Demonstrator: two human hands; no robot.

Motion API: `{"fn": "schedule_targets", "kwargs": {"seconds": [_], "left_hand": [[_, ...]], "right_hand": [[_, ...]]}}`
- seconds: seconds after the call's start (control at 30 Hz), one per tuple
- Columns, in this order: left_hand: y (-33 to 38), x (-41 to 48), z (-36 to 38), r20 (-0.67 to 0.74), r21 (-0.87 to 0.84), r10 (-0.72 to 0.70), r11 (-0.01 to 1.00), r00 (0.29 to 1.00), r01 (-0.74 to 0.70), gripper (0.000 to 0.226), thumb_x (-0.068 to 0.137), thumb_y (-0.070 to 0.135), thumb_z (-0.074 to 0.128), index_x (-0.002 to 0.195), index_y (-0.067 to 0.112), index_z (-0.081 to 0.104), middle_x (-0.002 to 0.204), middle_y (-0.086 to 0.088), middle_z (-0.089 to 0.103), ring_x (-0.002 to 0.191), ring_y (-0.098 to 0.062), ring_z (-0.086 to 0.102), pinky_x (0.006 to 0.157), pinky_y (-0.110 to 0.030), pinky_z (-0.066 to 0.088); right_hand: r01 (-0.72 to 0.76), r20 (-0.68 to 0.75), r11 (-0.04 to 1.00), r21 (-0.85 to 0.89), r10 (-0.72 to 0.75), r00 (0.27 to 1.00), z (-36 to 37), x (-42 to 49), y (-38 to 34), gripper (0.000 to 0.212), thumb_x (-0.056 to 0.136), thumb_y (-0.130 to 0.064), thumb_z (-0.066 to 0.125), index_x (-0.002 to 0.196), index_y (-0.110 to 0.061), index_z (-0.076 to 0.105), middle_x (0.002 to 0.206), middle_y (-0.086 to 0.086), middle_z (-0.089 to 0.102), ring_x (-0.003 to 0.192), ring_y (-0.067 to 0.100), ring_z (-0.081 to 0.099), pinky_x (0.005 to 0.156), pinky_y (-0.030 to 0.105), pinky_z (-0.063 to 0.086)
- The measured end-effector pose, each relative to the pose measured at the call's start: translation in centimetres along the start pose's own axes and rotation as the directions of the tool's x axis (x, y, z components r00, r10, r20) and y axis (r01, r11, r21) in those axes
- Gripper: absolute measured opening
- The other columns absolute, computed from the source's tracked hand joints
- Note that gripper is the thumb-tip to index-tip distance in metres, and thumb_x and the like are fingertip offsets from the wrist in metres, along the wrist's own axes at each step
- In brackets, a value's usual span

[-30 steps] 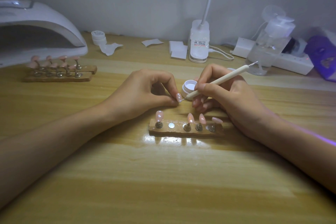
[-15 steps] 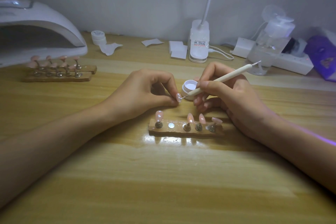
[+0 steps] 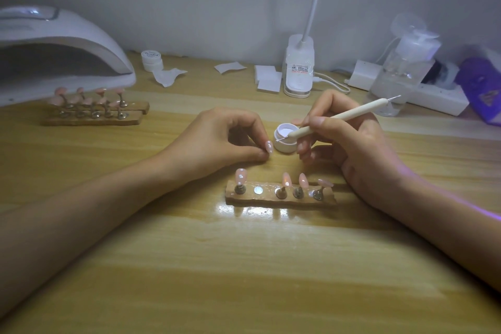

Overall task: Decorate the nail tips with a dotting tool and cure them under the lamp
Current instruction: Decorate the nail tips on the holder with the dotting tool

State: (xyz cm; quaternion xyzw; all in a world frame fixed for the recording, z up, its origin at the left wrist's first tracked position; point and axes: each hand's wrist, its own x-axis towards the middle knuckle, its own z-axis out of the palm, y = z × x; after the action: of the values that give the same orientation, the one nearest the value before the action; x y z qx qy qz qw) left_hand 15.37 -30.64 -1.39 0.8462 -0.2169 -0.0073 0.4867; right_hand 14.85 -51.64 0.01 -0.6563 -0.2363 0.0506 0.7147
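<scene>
Our left hand pinches a nail tip at the middle of the bench; just right of it our right hand grips the dotting tool, point at the rim of the small jar.

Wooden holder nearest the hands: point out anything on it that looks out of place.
One spot on the holder, second from left, is a bare metal disc with no stand; the left hand holds a nail tip just behind it. The rightmost tip leans sideways, unlike the upright others.
</scene>
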Motion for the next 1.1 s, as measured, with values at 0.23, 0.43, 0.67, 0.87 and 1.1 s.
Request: {"fn": "schedule_targets", "kwargs": {"seconds": [0.23,0.43,0.67,0.87,1.1], "left_hand": [[2.2,-0.4,-2.3,-0.062,-0.364,-0.123,0.927,0.99,0.093,0.014,0.074,0.031,0.081,0.08,0.031,0.068,0.095,0.008,0.076,0.076,0.004,0.063,0.065,-0.021,0.043],[4.3,-2.7,-1.4,-0.109,-0.291,0.047,0.954,0.993,-0.077,0.016,0.074,0.029,0.081,0.079,0.025,0.066,0.091,0.001,0.075,0.092,-0.019,0.069,0.079,-0.022,0.049],[4.0,-5.5,0.7,-0.017,0.026,0.172,0.985,0.985,-0.172,0.008,0.079,0.025,0.077,0.08,0.025,0.069,0.103,0.011,0.065,0.11,-0.017,0.059,0.079,-0.024,0.051],[2.9,-5.5,1.0,-0.012,0.054,0.079,0.995,0.997,-0.078,0.01,0.081,0.017,0.072,0.078,0.024,0.066,0.083,-0.002,0.065,0.07,-0.014,0.057,0.064,-0.022,0.045],[2.7,-5.5,0.8,-0.029,0.039,0.021,0.999,0.999,-0.02,0.015,0.082,0.015,0.076,0.077,0.025,0.066,0.079,-0.007,0.067,0.069,-0.023,0.061,0.063,-0.028,0.047]], "right_hand": [[-0.074,-0.045,0.982,0.175,0.083,0.996,-0.7,0.5,0.0,0.022,0.085,-0.015,0.054,0.065,-0.023,0.056,0.065,0.002,0.062,0.06,0.011,0.06,0.053,0.02,0.049],[-0.087,-0.062,0.974,0.21,0.102,0.993,-1.0,0.6,0.2,0.017,0.084,-0.018,0.054,0.068,-0.022,0.055,0.064,0.0,0.061,0.059,0.009,0.059,0.053,0.019,0.049],[-0.083,-0.046,0.976,0.2,0.094,0.995,-1.2,0.7,0.4,0.019,0.085,-0.017,0.054,0.067,-0.024,0.056,0.063,-0.001,0.061,0.058,0.009,0.058,0.053,0.019,0.048],[-0.083,-0.03,0.976,0.203,0.091,0.995,-1.2,0.7,0.5,0.022,0.086,-0.017,0.054,0.065,-0.025,0.057,0.063,-0.002,0.061,0.058,0.009,0.059,0.053,0.019,0.048],[-0.085,-0.03,0.974,0.209,0.093,0.995,-1.1,0.7,0.4,0.024,0.085,-0.017,0.054,0.063,-0.025,0.058,0.063,-0.001,0.061,0.057,0.009,0.058,0.052,0.019,0.048]]}}
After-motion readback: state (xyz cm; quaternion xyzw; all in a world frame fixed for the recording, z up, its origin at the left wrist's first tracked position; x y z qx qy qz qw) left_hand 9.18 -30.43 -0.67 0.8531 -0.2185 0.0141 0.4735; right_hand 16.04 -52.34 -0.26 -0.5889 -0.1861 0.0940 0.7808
